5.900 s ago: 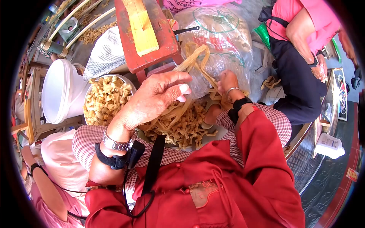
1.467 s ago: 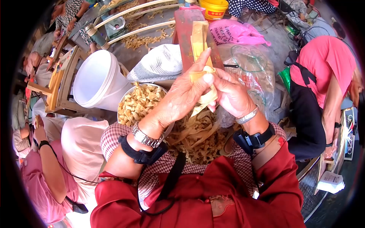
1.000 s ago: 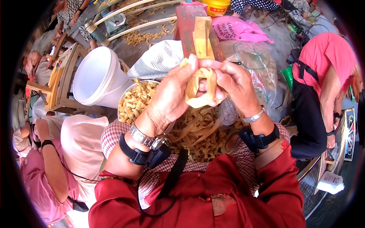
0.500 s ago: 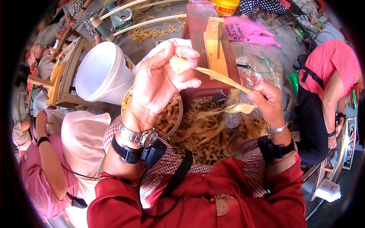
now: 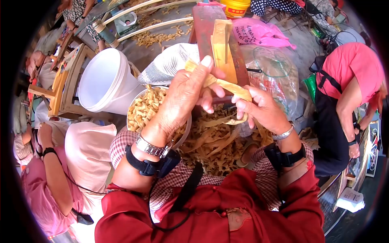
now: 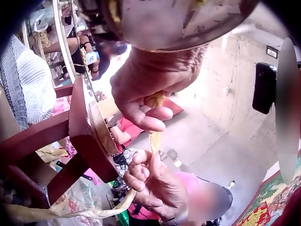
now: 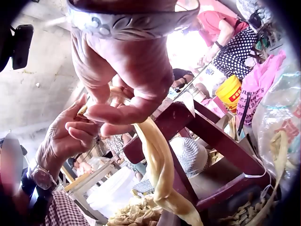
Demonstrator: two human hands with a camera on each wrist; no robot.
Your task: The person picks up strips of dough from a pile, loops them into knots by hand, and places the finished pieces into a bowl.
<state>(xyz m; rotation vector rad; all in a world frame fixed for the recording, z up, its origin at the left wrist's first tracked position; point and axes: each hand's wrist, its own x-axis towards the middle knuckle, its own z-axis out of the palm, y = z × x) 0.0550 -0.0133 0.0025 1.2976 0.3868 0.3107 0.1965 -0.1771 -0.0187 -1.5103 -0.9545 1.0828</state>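
Note:
A pale yellow strip (image 5: 231, 87) runs between the two hands, above the red bench's near end. The left hand (image 5: 184, 95) pinches one end, its thumb raised over a small folded part. The right hand (image 5: 265, 109) pinches the strip between thumb and fingers. From the right hand the strip's loose length (image 7: 157, 165) hangs down, twisted, in the right wrist view. The left wrist view shows the left hand (image 6: 155, 89) above the right hand (image 6: 157, 186), the strip taut between them. Below lies a heap of strips and folded pieces (image 5: 214, 141).
A yellow wooden block (image 5: 222, 44) lies on the red bench (image 5: 202, 20). At the left are a bowl of folded pieces (image 5: 148, 107), a white bucket (image 5: 101, 81) and a woven sack (image 5: 170, 60). A clear plastic bag (image 5: 279, 73) lies right of the bench. People sit at both sides.
Since half a second ago, the hands have come closer together, the right hand moving left. The left hand has turned from palm up to back up, and the strip between them is shorter.

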